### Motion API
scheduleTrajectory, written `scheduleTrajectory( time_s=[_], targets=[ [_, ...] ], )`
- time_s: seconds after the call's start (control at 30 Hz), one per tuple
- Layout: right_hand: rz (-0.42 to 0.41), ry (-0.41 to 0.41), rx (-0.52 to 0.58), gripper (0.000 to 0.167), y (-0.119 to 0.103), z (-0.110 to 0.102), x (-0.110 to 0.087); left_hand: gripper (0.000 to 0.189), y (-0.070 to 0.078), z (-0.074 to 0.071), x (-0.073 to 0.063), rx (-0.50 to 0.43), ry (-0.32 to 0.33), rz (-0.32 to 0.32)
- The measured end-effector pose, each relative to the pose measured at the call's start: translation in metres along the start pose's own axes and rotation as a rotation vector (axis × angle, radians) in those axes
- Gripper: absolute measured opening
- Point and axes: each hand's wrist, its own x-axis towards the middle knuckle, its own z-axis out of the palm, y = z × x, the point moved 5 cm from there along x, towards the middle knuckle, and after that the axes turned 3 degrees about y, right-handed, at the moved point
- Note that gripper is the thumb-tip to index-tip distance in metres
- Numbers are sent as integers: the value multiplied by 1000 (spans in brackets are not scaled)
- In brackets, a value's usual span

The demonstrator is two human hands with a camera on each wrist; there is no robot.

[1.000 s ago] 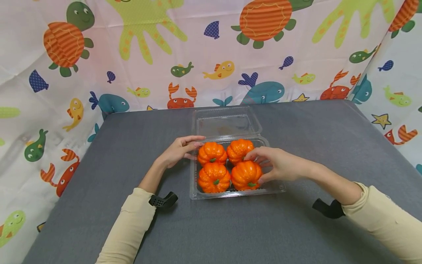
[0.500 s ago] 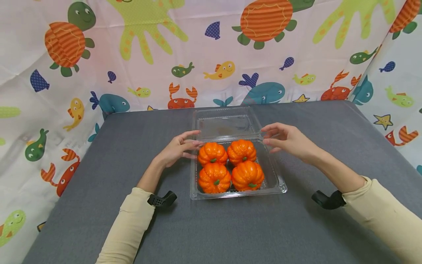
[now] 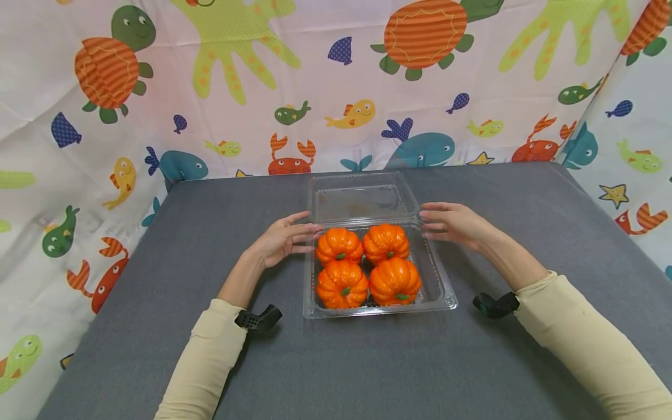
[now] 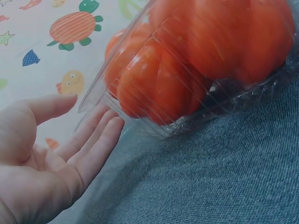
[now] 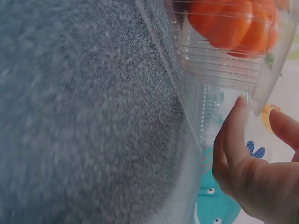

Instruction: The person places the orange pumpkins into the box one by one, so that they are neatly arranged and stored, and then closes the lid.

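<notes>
Several small orange pumpkins [image 3: 395, 281] with green stems sit two by two in a clear plastic clamshell container [image 3: 443, 296]. Its see-through lid [image 3: 362, 201] lies folded back, away from the person. At the container's left rim is my left hand [image 3: 278, 242], fingers extended and spread, holding nothing. Beside the right rear corner, near the hinge, my right hand [image 3: 457, 226] has its fingers reaching toward the rim. In the left wrist view, the fingertips [image 4: 112, 123] are right at the container wall. The right wrist view shows the thumb and fingers apart, with the container's edge close by.
The container stands on a grey cloth-covered table [image 3: 367, 373]. Behind and at both sides hangs a white curtain [image 3: 231, 116] printed with sea animals. A black camera mount [image 3: 259, 319] is strapped at the left wrist, another [image 3: 496, 305] at the right.
My right hand has let go of the front right pumpkin and moved back and right to the container's rear corner. My left hand has stayed at the left rim, its fingers shifting slightly.
</notes>
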Motion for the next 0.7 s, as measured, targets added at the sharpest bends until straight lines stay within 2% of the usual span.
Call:
scheduleTrajectory(
  time_s=[0.17,0.3,0.43,0.53,0.7],
  targets=[
    [32,-37,61,57,7,-2,8,65,1,1,0,0,4,-7],
    [7,-62,69,60,10,-3,10,65,1,0,0,7,23,2],
    [-18,-34,117,55,12,-4,13,66,3,0,0,-32,30,29],
    [-35,4,140,45,12,-4,13,65,4,1,-1,-61,43,59],
    [-79,32,142,39,11,-4,12,48,6,0,-2,-72,72,80]
  ],
)
